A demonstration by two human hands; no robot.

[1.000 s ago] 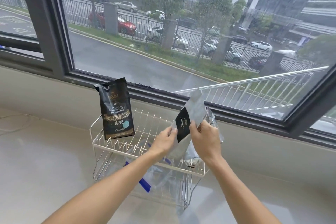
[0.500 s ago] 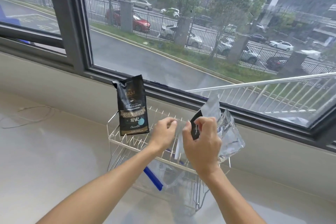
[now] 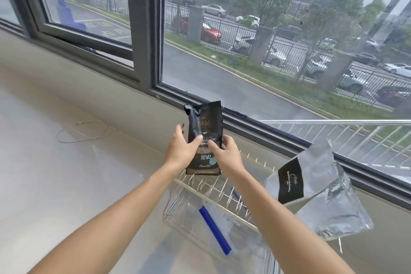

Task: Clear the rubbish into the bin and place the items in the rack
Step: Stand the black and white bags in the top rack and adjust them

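Both hands are at the black coffee bag (image 3: pixel 205 138), which stands upright at the rear left corner of the wire rack (image 3: pixel 213 191). The left hand (image 3: pixel 181 148) has its grip clamped on the bag's left edge, thumb across the front and one finger raised beside the upper edge. The right hand (image 3: pixel 226 153) has its grip closed on the bag's right edge, thumb on the printed front. The bag's base sits at the level of the rack's top tier; whether it bears on the wires cannot be told.

A silver foil bag (image 3: pixel 322 189) with a black label stands tilted at the rack's right end, free of both hands. A clear pouch with a blue strip (image 3: pixel 214 230) lies in the lower part of the rack. The rack stands on a pale surface (image 3: pixel 66 173) beneath the window (image 3: pixel 266 51). A thin cord (image 3: pixel 82 131) lies on the surface to the left, well apart from the rack.
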